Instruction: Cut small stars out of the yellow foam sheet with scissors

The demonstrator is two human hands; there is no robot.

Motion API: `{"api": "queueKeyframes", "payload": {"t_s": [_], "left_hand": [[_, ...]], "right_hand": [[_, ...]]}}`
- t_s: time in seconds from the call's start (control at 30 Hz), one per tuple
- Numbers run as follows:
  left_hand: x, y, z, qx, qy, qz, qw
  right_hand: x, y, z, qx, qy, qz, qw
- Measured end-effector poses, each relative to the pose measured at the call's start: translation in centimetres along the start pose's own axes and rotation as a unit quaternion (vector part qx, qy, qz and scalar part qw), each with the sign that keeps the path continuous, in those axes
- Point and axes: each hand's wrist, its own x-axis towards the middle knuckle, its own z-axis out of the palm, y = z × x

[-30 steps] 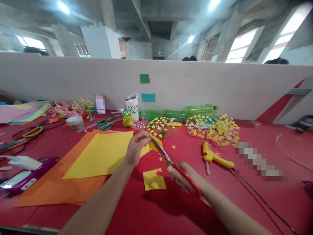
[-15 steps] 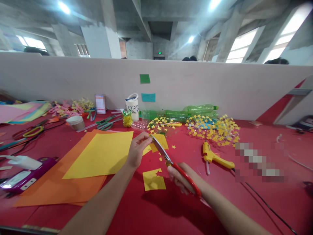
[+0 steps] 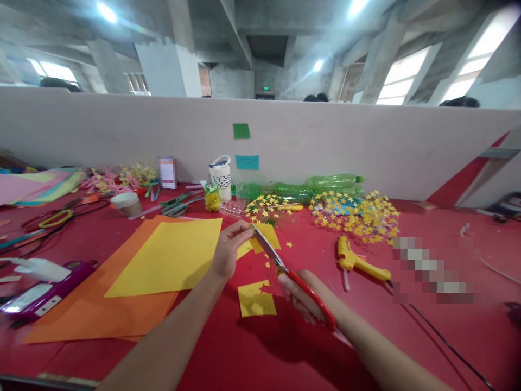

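On my feed: left hand [image 3: 230,250], thumb and finger pressed together, pinched bit too small to identify. Right hand [image 3: 293,292] curled round red-handled scissors [image 3: 299,283], tips reaching left hand. Yellow paper square [image 3: 256,305] on tabletop [image 3: 244,353] between forearms.

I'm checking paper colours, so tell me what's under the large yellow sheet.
Orange paper shows along the large yellow sheet's left and near edges; anything fully covered is hidden.

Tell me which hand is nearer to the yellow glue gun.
Right. The right hand, gripping the red-handled scissors, is left of the glue gun; the left hand is farther left, by the scissors' tips.
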Motion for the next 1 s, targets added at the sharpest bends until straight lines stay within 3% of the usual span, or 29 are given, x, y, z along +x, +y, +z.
{"api": "queueKeyframes", "payload": {"t_s": [0.27,0.53,0.8,0.93,1.0], "left_hand": [[0.1,0.1,-0.1,-0.016,0.004,-0.008,1.000],[0.1,0.3,-0.2,-0.010,0.018,-0.036,0.999],[-1.4,0.0,1.5,0.083,-0.143,-0.077,0.983],[-1.2,-0.6,1.2,0.186,-0.173,-0.045,0.966],[-0.9,-1.1,0.6,0.283,-0.192,-0.016,0.940]], "right_hand": [[0.0,-0.1,-0.1,0.009,0.000,0.004,1.000],[-0.2,-0.9,0.2,0.025,0.068,-0.016,0.997],[0.7,-0.2,-1.1,0.049,0.206,-0.086,0.974],[0.8,-0.2,-1.4,0.073,0.260,-0.080,0.960],[0.9,-0.2,-1.6,0.092,0.279,-0.077,0.953]]}}
